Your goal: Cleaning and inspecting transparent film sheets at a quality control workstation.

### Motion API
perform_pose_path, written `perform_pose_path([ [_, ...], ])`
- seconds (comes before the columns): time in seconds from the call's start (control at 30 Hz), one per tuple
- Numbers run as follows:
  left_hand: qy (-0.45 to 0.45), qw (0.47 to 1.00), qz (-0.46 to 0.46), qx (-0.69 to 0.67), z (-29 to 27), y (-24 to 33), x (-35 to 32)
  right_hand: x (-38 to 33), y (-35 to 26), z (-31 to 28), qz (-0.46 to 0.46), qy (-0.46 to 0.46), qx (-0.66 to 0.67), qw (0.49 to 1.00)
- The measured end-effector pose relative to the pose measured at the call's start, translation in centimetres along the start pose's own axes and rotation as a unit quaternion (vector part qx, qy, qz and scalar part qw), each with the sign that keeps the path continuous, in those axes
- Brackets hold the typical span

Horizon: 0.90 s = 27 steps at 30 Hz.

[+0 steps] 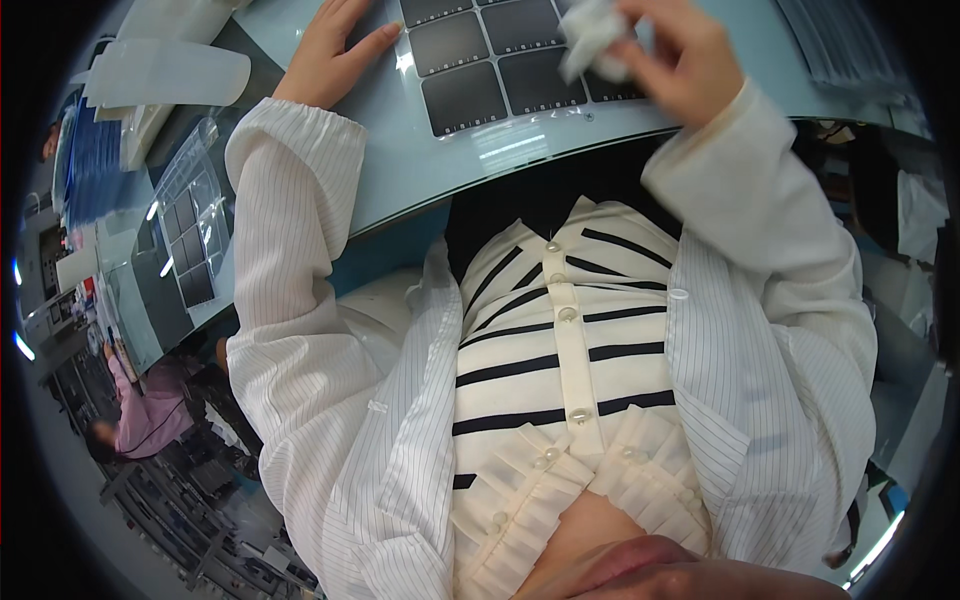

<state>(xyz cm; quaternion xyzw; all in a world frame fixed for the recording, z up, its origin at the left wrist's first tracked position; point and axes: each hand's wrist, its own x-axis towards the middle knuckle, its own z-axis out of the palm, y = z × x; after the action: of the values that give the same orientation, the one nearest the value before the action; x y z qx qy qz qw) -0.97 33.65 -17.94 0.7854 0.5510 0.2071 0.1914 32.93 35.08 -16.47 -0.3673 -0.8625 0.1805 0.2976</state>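
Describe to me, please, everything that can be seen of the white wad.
The wad is white, crumpled and soft-looking, like cloth or tissue; blur hides its exact material and folds. One end points down the picture. The right hand grips it near the top edge, where it overlaps the dark panels. Whether it touches them, I cannot tell.

At left are a translucent plastic container [180,78] and a pink-clad co-worker [153,420].

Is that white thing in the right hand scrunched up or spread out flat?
Scrunched up. The white wad bunches into a lump in the right hand, by the dark panels. Blur hides its finer creases.
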Motion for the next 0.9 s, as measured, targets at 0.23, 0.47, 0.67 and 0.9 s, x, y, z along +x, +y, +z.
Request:
perform_pose_path([
  [0.23,0.005,1.000,0.003,0.006,0.6,-0.3,-0.4,-0.7,-2.7,-0.5,-0.073,-0.076,0.073,0.992],
  [0.47,0.012,1.000,0.010,0.017,0.8,-0.2,-0.7,-1.6,-1.0,2.0,-0.153,-0.069,0.084,0.982],
  [0.67,0.002,1.000,0.010,0.022,0.2,1.1,-0.2,3.2,5.7,1.2,-0.048,0.002,-0.068,0.997],
  [0.9,0.015,1.000,0.001,0.016,0.3,0.5,-1.4,4.5,1.1,5.4,-0.098,-0.149,0.126,0.976],
])
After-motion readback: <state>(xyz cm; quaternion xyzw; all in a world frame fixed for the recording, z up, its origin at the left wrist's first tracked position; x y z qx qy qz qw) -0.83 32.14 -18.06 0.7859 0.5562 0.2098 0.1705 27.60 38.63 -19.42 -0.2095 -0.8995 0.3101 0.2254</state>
